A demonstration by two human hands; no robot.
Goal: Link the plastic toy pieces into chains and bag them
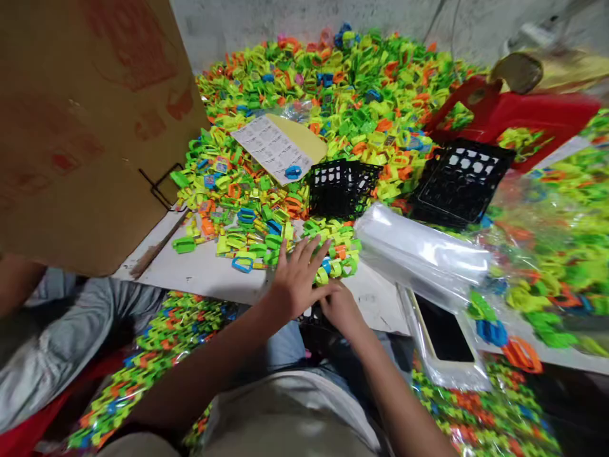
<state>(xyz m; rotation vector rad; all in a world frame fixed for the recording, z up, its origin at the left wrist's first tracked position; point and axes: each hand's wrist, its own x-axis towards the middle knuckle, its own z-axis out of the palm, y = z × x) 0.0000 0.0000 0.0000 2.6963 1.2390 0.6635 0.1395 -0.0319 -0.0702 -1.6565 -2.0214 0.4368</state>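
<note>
And here at the near edge of the table [214, 278], both hands are in among the small plastic toys [257, 238]. The left hand [297, 276] is spread wide, palm down, its fingertips reaching over the near fringe of the toys, a yellow-green cluster [340, 257] just beside them. The right hand [340, 308] sits low at the table's edge, thumb side against the left, its fingers partly hidden; whether it grips anything, I cannot tell. Behind them the toys rise into a great heap [352, 108] of lime, yellow, orange and blue, running back to the grey wall [304, 22]. On the heap lies a printed sheet [266, 147], a yellow one partly under it, with one blue toy [293, 172] on its near corner. Just right of that, black plastic grids [340, 187], and farther right another stack of black frames [464, 181] in front of a red plastic stool [528, 120]. Nearer, a glossy stack of clear bags [423, 251] slants across the table, and beside it a phone [445, 330] lies on clear plastic at the edge, near a green, a blue and an orange toy [522, 354]. Over on the left stands a big cardboard box [90, 139], with another person's grey trouser leg [71, 343] below it, and more toys [137, 381] show lower down, beneath the table.
</note>
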